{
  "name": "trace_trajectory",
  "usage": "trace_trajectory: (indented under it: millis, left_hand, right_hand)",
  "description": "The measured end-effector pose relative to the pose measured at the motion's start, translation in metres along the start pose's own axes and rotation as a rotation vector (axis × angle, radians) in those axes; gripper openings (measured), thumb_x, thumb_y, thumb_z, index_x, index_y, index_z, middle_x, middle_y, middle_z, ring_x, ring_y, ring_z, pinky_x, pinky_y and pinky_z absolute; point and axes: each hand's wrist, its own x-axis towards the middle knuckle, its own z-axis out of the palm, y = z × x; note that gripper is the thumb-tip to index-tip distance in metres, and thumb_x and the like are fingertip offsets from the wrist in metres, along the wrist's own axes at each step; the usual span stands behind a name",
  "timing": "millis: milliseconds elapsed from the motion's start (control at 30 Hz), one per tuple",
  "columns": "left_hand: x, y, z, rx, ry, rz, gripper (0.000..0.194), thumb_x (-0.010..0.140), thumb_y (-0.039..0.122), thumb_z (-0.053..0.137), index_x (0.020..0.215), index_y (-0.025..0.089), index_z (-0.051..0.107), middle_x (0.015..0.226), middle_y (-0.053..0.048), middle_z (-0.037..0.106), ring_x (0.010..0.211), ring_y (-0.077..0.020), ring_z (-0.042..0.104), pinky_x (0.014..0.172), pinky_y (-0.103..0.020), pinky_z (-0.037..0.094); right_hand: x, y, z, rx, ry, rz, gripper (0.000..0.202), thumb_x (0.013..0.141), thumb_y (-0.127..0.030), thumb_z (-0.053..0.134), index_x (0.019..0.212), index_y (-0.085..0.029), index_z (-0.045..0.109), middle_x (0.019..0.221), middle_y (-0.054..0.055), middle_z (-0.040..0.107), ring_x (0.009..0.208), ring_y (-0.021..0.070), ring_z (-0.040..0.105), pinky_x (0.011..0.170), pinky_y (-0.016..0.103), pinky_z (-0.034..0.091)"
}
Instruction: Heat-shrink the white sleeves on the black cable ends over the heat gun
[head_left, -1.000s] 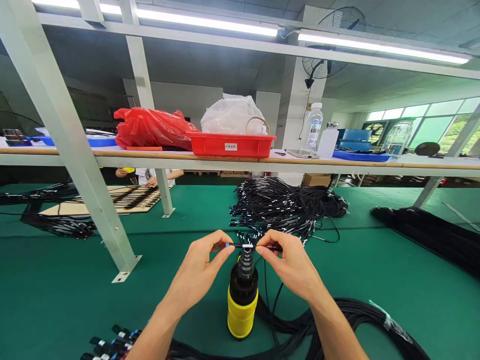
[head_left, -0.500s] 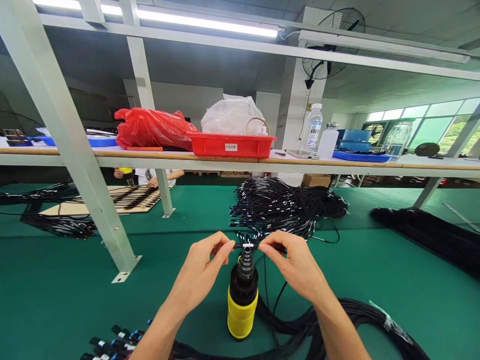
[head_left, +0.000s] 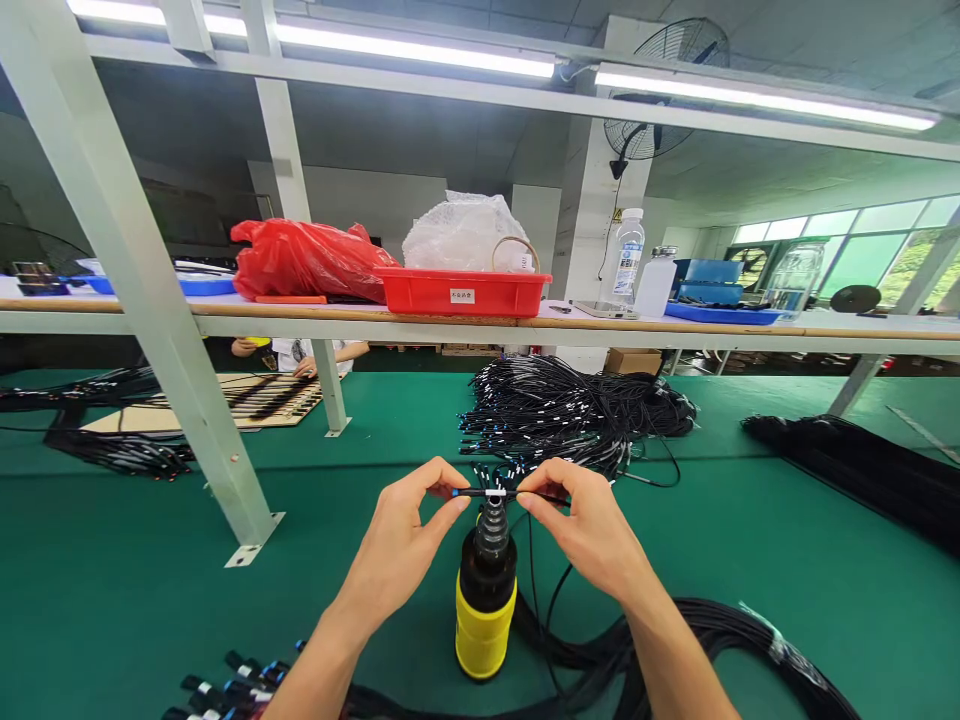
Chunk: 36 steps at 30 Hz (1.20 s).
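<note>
A thin black cable (head_left: 477,492) with a blue tip and a short white band (head_left: 495,492) is stretched level between my two hands. My left hand (head_left: 409,520) has its thumb and forefinger round the blue-tipped end, with the tip showing between them. On the other side of the band, my right hand (head_left: 581,510) pinches the cable between thumb and forefinger. Just under the white band stands an upright yellow and black heat gun (head_left: 484,610), its stepped metal nozzle (head_left: 493,530) pointing up. Whether the cable touches the nozzle is unclear.
Behind my hands lies a large heap of black cables (head_left: 562,410). A cable coil (head_left: 720,620) curves at front right, and cable ends (head_left: 232,685) lie front left. A white post (head_left: 187,390) rises on the left. The overhead shelf (head_left: 450,328) carries a red bin (head_left: 465,292).
My left thumb and forefinger have loosened and parted slightly, and the cable's blue tip now shows. My right hand stays almost still. A second overhead lamp is now lit.
</note>
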Motion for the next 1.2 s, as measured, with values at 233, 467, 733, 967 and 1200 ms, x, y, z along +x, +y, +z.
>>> trace_trajectory:
  millis: [233,467,733,967,1200]
  left_hand:
    - [-0.0032,-0.0007,0.0001,0.149,-0.030,-0.039,0.044,0.098,0.048,0.034,0.066,0.021,0.048,0.064,0.004,0.051,0.063,-0.0147,0.048,0.064,-0.028,0.034]
    - [-0.0010,0.0004,-0.0002,0.091,-0.009,-0.007,0.020,0.095,0.042,0.046,0.089,0.025,0.055,0.088,0.003,0.059,0.086,-0.0169,0.053,0.075,-0.028,0.038]
    - [-0.0010,0.0018,0.0036,0.180,-0.033,-0.034,0.050,0.098,0.051,0.029,0.059,0.021,0.042,0.060,0.003,0.048,0.065,-0.0171,0.047,0.069,-0.031,0.034]
    - [-0.0011,-0.0003,0.0022,0.139,-0.001,0.028,0.015,0.095,0.039,0.046,0.092,0.026,0.053,0.093,0.002,0.058,0.096,-0.0195,0.050,0.083,-0.032,0.036]
    - [-0.0004,0.0013,0.0040,0.197,-0.026,-0.016,0.050,0.098,0.050,0.029,0.059,0.022,0.042,0.063,0.002,0.048,0.071,-0.0187,0.048,0.073,-0.033,0.036]
  right_hand:
    - [-0.0027,-0.0034,-0.0005,-0.108,-0.110,-0.032,0.034,0.096,-0.033,0.047,0.070,-0.019,0.064,0.064,-0.003,0.061,0.059,0.0120,0.048,0.057,0.025,0.031]
    - [-0.0008,-0.0011,0.0030,-0.017,-0.035,-0.030,0.019,0.092,-0.027,0.053,0.075,-0.018,0.059,0.070,-0.003,0.059,0.064,0.0123,0.049,0.057,0.023,0.033]
    - [-0.0048,-0.0035,-0.0002,-0.098,-0.084,-0.025,0.040,0.098,-0.034,0.043,0.062,-0.019,0.055,0.056,-0.005,0.048,0.054,0.0105,0.038,0.054,0.024,0.027]
    - [-0.0012,0.0027,0.0050,0.004,-0.020,-0.017,0.022,0.091,-0.030,0.052,0.073,-0.019,0.055,0.067,-0.003,0.055,0.063,0.0120,0.046,0.057,0.022,0.033]
    - [-0.0032,-0.0015,0.0024,-0.087,-0.071,-0.034,0.043,0.099,-0.035,0.040,0.060,-0.019,0.051,0.056,-0.004,0.047,0.054,0.0108,0.039,0.055,0.024,0.027]
